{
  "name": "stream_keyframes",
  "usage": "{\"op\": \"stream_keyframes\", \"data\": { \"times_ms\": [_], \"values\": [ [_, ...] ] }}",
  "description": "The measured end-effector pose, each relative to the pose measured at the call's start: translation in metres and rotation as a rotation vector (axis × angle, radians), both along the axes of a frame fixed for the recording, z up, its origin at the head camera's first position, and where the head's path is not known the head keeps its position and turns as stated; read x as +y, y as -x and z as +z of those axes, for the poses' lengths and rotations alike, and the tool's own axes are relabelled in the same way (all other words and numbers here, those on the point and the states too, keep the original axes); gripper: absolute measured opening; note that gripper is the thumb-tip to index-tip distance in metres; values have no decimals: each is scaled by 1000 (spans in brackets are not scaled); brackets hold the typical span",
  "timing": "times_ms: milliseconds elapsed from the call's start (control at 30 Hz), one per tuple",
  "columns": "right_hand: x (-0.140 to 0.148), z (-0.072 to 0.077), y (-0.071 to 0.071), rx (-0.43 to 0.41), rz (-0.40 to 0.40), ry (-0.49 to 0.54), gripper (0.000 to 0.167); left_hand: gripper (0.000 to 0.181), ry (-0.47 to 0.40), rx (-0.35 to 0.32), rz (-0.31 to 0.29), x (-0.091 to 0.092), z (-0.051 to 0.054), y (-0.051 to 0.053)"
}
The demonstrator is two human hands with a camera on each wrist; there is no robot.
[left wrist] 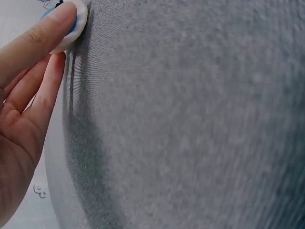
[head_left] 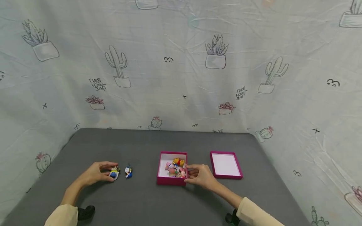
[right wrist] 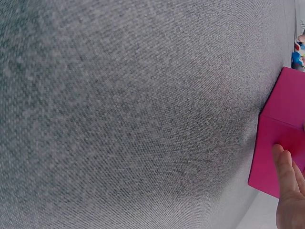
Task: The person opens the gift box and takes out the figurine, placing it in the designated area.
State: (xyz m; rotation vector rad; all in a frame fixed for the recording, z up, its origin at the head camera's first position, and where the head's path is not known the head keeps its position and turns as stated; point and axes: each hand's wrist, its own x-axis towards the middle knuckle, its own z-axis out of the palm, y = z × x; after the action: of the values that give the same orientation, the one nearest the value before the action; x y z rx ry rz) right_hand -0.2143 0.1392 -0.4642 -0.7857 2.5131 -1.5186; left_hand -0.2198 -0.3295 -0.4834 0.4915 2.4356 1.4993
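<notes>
At the left of the table, my left hand [head_left: 97, 172] pinches a small toy figurine [head_left: 114, 172] between thumb and fingers. It is yellow and blue with a pale base; the left wrist view catches only its blue and white part [left wrist: 71, 36]. Just right of it stands a blue and white figurine [head_left: 128, 171], apart from the hand. My right hand [head_left: 202, 176] touches the right wall of a magenta box [head_left: 171, 181], its fingers fairly straight against that side in the right wrist view. Inside the box several toy figurines [head_left: 176, 168] lie together, one yellow and red, others pink.
A magenta lid [head_left: 239, 176] with a white inside lies right of the box. Everything stands on a grey cloth-covered table [head_left: 141, 204]. Behind it hangs a pale curtain [head_left: 181, 78] printed with cactus drawings.
</notes>
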Motion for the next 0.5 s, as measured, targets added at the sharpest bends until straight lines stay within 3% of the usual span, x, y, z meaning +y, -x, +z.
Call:
{"op": "stream_keyframes", "data": {
  "times_ms": [167,300,500],
  "values": [
    [1,2,-1,-7,-5,-7,52,69,69,4,4,4,5,0],
    [2,2,-1,-6,-8,-11,52,72,88,32,-7,6,7,-1],
    [1,1,-1,-7,7,-3,52,77,100,23,1,5,5,-3]
  ]
}}
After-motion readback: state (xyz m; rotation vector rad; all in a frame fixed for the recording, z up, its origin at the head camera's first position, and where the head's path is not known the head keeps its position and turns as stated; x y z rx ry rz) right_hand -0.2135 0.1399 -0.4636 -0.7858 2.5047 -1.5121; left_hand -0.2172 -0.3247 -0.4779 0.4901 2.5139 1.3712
